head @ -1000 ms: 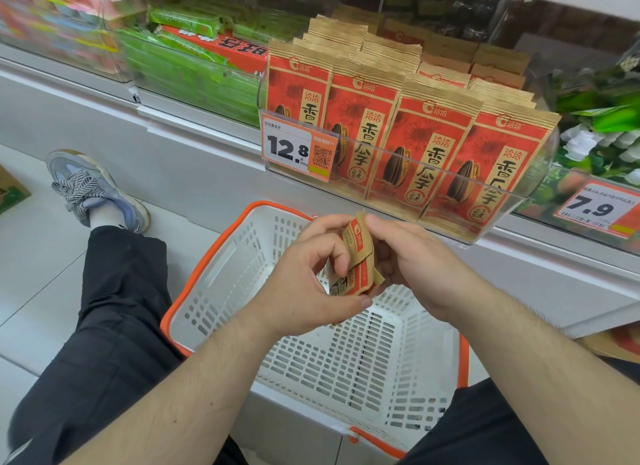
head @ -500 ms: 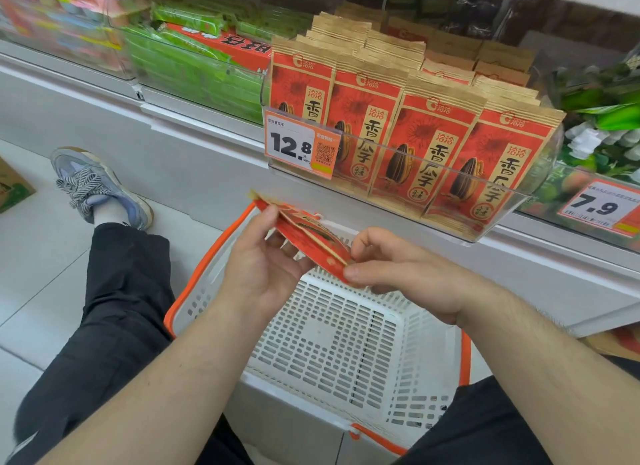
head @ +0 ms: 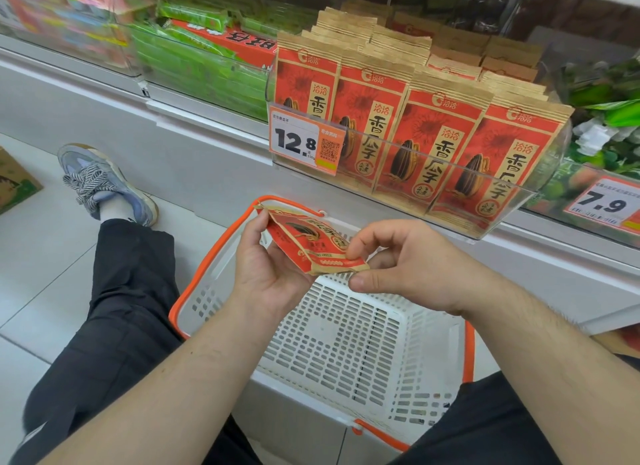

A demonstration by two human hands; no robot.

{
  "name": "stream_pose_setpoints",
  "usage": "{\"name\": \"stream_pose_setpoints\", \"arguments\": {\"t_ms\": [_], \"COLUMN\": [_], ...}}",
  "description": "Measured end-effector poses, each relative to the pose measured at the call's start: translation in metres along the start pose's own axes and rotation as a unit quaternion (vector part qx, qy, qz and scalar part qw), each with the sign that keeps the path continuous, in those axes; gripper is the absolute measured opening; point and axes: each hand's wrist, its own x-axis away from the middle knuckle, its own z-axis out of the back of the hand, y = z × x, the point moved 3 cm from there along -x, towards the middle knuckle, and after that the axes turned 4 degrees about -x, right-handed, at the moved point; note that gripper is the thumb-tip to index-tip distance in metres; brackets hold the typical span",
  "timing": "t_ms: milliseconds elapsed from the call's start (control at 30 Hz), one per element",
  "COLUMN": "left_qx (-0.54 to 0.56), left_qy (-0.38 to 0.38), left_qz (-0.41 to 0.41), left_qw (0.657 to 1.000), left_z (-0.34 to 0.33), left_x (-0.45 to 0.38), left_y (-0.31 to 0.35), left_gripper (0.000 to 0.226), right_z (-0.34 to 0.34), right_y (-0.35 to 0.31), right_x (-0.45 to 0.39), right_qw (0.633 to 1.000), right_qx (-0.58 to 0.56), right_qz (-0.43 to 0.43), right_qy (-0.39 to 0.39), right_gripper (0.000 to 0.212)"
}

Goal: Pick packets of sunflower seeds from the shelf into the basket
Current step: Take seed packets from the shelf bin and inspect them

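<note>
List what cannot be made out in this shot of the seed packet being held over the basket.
- Head view: the underside of the held packet is hidden by the left hand.
- Head view: the basket floor beneath both hands is covered; the right hand hides part of it.
- Head view: how many shelf packets stand behind the front row is hidden.
- Head view: goods at the top left are blurred.

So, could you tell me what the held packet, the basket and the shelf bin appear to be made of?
Packet: seemingly kraft paper, matte, with tan crimped edges and red print; it bends between the hands. Basket: moulded plastic, white slotted walls with an orange rim, slightly glossy. Bin: clear rigid plastic, probably acrylic; the packets behind show through it and its edges catch light.
</note>
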Motion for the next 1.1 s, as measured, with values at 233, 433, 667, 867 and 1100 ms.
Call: {"name": "stream_pose_setpoints", "arguments": {"t_ms": [233,433,667,867,1100], "left_qx": [-0.01,-0.053,-0.173,-0.413,-0.492], "left_qy": [-0.018,-0.088,-0.061,0.004,-0.012], "left_qz": [0.009,-0.006,-0.025,-0.153,-0.241], "left_qw": [1.0,0.995,0.983,0.898,0.837], "left_z": [-0.002,-0.001,-0.003,-0.017,-0.059], "left_x": [0.003,0.002,0.002,0.01,0.016], "left_y": [0.001,0.006,0.009,0.017,0.026], "left_gripper": [0.051,0.083,0.056,0.028,0.025], "right_z": [0.001,-0.003,-0.006,-0.008,0.015], "right_y": [0.005,0.009,0.014,0.008,-0.011], "right_x": [0.0,-0.006,-0.008,-0.008,-0.004], "right_qw": [0.999,0.993,0.996,0.992,0.986], "right_qx": [-0.011,-0.109,-0.05,0.092,-0.02], "right_qz": [-0.017,-0.044,-0.077,-0.061,0.007], "right_qy": [-0.034,-0.02,0.022,0.059,0.168], "right_gripper": [0.037,0.028,0.049,0.075,0.02]}}
